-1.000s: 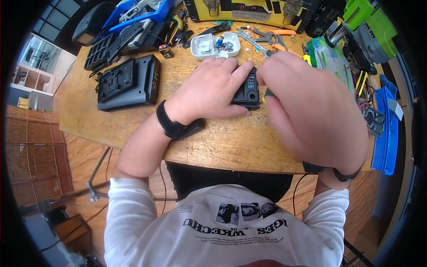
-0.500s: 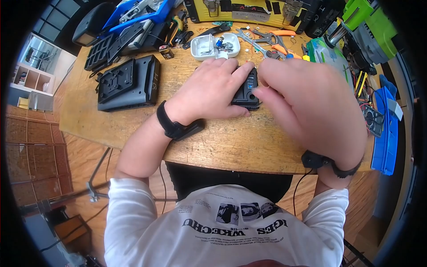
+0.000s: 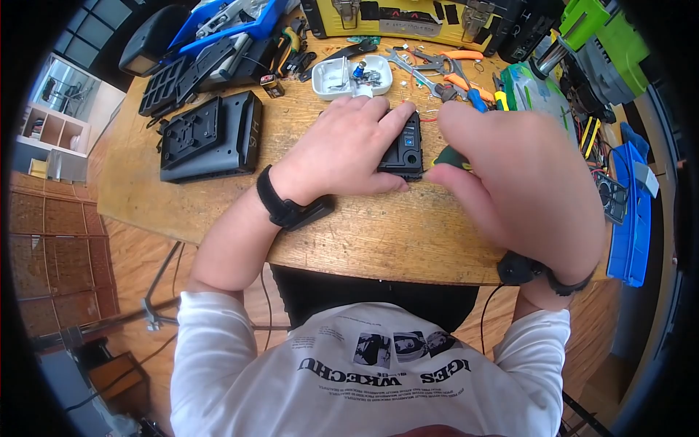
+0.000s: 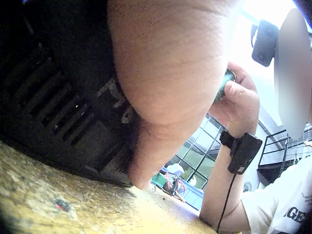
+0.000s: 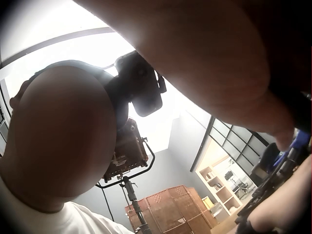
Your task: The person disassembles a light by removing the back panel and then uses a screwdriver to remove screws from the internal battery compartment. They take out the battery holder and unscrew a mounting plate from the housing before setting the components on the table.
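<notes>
My left hand lies across a flat black plastic device, gripping it from above on the table. Its thumb sits at the near edge and the other fingers bend over the far side. In the left wrist view the slotted side of the black device shows beside that thumb. Just right of the device, my right hand grips a screwdriver by its green and yellow handle. The left wrist view also shows this green handle between thumb and fingers. The screwdriver's shaft is hidden.
A larger black housing lies at the left. Behind the hands are a white dish of small parts, orange-handled pliers and a yellow toolbox. A multimeter and a blue tray stand at the right edge.
My right hand moves in over the device's right edge, then back to the right with the screwdriver, so more of the handle shows now. The left hand and device stay put.
</notes>
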The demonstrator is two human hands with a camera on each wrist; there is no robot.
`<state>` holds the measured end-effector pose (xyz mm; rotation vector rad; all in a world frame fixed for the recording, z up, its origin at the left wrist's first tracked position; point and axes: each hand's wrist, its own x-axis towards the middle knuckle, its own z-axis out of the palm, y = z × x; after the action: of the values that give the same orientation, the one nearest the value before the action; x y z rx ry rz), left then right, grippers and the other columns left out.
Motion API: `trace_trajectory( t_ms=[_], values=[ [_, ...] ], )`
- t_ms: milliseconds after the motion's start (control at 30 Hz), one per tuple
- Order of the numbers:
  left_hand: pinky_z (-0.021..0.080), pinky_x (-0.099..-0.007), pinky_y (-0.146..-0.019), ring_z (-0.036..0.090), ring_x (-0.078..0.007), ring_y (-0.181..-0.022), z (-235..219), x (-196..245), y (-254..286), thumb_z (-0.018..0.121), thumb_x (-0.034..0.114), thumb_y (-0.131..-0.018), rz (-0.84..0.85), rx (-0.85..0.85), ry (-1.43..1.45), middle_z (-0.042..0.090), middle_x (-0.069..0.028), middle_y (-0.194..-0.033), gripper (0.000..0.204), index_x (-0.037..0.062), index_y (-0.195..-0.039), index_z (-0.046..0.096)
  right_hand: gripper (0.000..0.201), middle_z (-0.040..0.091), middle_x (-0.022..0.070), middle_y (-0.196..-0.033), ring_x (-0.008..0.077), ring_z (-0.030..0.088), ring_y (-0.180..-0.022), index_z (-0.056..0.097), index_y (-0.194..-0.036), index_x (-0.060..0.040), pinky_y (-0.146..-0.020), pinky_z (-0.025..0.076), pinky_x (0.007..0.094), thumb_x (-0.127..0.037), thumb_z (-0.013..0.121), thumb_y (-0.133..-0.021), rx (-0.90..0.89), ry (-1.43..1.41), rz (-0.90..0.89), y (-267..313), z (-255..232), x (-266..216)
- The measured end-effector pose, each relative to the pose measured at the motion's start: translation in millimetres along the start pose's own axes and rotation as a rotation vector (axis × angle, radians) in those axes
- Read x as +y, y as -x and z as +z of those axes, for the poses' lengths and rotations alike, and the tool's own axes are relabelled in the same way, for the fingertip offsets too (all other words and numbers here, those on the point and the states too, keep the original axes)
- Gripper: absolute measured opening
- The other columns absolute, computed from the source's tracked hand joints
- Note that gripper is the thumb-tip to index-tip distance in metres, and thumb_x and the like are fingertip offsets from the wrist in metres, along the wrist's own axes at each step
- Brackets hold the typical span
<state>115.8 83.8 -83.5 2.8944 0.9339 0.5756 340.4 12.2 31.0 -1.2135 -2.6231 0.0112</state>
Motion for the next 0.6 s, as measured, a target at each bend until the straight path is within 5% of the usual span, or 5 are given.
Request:
trace_trajectory(
  t_ms=[67,233,333,533,600],
  values=[
    [0.049,-0.0468,-0.093,0.064,-0.0378,-0.101,-3,2,-1,0.087,0.047,-0.072,-0.028,-0.041,-0.008,0.063,-0.0177,-0.106,0.09,0.0014,-0.141,0.052,0.029,0.066,0.0175,-0.089,0.0406,0.064,-0.078,0.061,-0.106,-0.0039,-0.065,0.049,0.0455,-0.014,0.076,-0.083,-0.088,0.031,0.067,-1,-2,-1],
    [0.049,-0.047,-0.093,0.064,-0.0379,-0.101,1,-1,0,0.086,0.048,-0.072,-0.005,-0.019,0.0,0.063,-0.0177,-0.106,0.09,0.0015,-0.141,0.052,0.028,0.064,0.0169,-0.082,0.0399,0.064,-0.074,0.061,-0.099,-0.0041,-0.062,0.048,0.0456,-0.018,0.078,-0.083,0.24,-0.105,-0.14,-4,14,5],
    [0.048,-0.0471,-0.093,0.064,-0.0379,-0.101,0,0,1,0.086,0.048,-0.072,-0.008,-0.018,-0.003,0.063,-0.0177,-0.106,0.09,0.0016,-0.141,0.052,0.027,0.065,0.0159,-0.084,0.0393,0.064,-0.077,0.061,-0.099,-0.0046,-0.064,0.048,0.0461,-0.017,0.078,-0.082,0.032,0.004,-0.024,-4,5,1],
    [0.049,-0.0471,-0.094,0.064,-0.0379,-0.101,0,-1,1,0.086,0.048,-0.072,-0.007,-0.01,-0.003,0.063,-0.0176,-0.106,0.09,0.0018,-0.141,0.052,0.026,0.065,0.0133,-0.087,0.0376,0.065,-0.08,0.061,-0.101,-0.0064,-0.065,0.048,0.0459,-0.016,0.077,-0.082,0.155,-0.098,-0.068,-1,11,2],
    [0.049,-0.0471,-0.094,0.064,-0.0379,-0.101,-1,0,1,0.086,0.048,-0.072,-0.005,-0.01,-0.009,0.063,-0.0176,-0.106,0.09,0.0018,-0.14,0.052,0.028,0.065,0.0131,-0.089,0.0374,0.065,-0.081,0.062,-0.103,-0.0068,-0.066,0.049,0.0457,-0.015,0.077,-0.082,0.041,-0.009,-0.026,0,3,-4]
  ],
)
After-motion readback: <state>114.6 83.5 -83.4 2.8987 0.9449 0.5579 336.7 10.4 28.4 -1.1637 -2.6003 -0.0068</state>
